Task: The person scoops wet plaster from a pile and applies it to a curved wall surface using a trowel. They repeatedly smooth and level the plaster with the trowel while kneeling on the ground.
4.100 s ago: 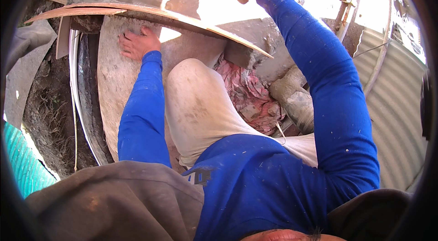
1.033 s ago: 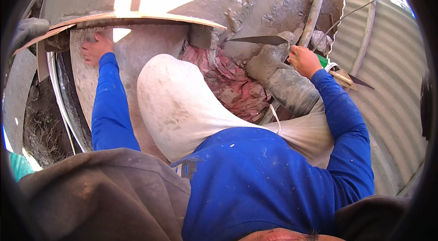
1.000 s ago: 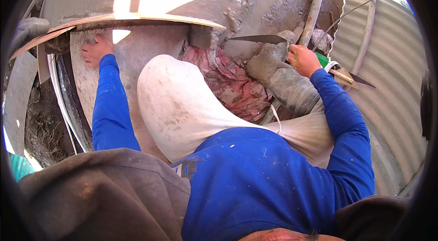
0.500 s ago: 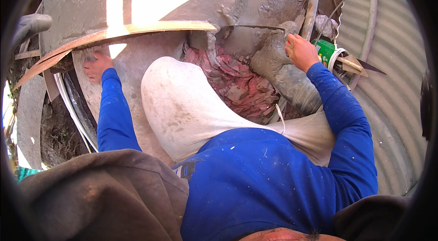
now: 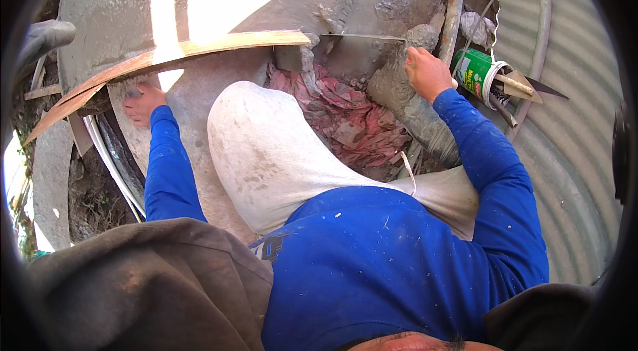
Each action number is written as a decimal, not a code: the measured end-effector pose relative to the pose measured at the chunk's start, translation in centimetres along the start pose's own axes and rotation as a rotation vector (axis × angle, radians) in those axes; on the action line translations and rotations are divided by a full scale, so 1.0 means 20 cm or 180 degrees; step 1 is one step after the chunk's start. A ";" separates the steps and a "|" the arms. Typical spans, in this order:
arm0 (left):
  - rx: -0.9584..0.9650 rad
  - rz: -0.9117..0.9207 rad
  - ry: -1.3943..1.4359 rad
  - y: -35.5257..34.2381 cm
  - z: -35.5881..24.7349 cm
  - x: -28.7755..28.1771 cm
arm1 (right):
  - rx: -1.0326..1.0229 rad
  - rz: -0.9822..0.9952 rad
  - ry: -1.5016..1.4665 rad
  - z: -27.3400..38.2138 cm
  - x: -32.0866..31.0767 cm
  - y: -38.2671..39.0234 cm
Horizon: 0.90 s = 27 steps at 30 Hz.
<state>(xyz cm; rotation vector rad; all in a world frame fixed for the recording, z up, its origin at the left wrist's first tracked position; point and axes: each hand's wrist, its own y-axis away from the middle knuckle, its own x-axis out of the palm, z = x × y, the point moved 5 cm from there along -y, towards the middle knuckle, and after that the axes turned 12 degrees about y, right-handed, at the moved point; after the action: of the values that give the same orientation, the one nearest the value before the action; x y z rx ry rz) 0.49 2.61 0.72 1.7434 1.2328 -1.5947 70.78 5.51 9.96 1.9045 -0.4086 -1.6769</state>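
Observation:
My right hand (image 5: 428,74) is closed on a trowel (image 5: 365,36), whose thin, long metal blade shows almost edge-on against the wet grey mortar (image 5: 279,15). Its handle is mostly hidden in my fingers. The blade's left end is near the right end of a bent wooden strip (image 5: 232,41) that borders the mortar. On the near side of that strip, my left hand (image 5: 145,104) rests with loosely spread fingers on a pale grey slab (image 5: 189,95), holding nothing. Below the trowel lies a crumpled, muddy pink sheet (image 5: 345,118).
At right, a green-and-white bucket (image 5: 473,74) lies tilted, with wooden-handled tools in it, beside corrugated metal sheeting (image 5: 565,132). A grey pole (image 5: 454,9) stands past my right hand. White pipes (image 5: 109,158) run left of the slab. A mud-caked boot (image 5: 399,85) is beside the pink sheet.
My right hand and the trowel have shifted slightly left and toward me, and the blade now appears thinner. My left hand stays on the slab. The view has moved a little.

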 end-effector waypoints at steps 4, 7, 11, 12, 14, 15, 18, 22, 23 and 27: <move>-0.0028 0.0056 -0.0053 0.00 0.00 0.02 | 0.0027 0.0004 -0.0033 0.06 0.03 -0.02; -0.0052 0.0052 -0.0091 -0.01 0.02 0.01 | -0.0024 0.0033 0.0019 0.09 0.05 -0.04; -0.0030 0.0088 -0.0116 -0.01 0.00 0.02 | -0.0076 0.0040 0.0021 0.06 0.07 -0.03; -0.0009 0.0088 -0.0125 0.00 -0.01 0.03 | -0.0088 0.0032 0.0019 0.06 0.08 -0.02; 0.0008 0.0045 -0.0146 -0.01 0.00 0.02 | -0.0099 0.0068 0.0008 0.05 0.09 -0.02; -0.0024 0.0074 -0.0125 -0.01 0.00 0.01 | -0.0117 0.0083 0.0002 0.05 0.10 -0.02; -0.0075 0.0118 -0.0096 0.00 0.00 0.00 | -0.0177 0.0004 -0.0029 0.06 0.10 -0.01; -0.0053 0.0127 -0.0099 0.00 0.00 0.01 | -0.0232 0.0059 -0.0034 0.05 0.10 0.00; -0.0052 0.0149 -0.0087 0.00 -0.01 0.01 | -0.0244 0.0069 -0.0049 0.04 0.10 0.00; -0.0023 0.0067 -0.0114 0.00 0.02 0.02 | -0.0262 0.0169 -0.0077 0.00 0.10 -0.02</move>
<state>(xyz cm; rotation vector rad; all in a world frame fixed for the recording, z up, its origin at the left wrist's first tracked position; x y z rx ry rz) 0.21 2.49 0.19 1.7105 1.1981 -1.6007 70.98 4.74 8.14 1.8003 -0.3902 -1.6583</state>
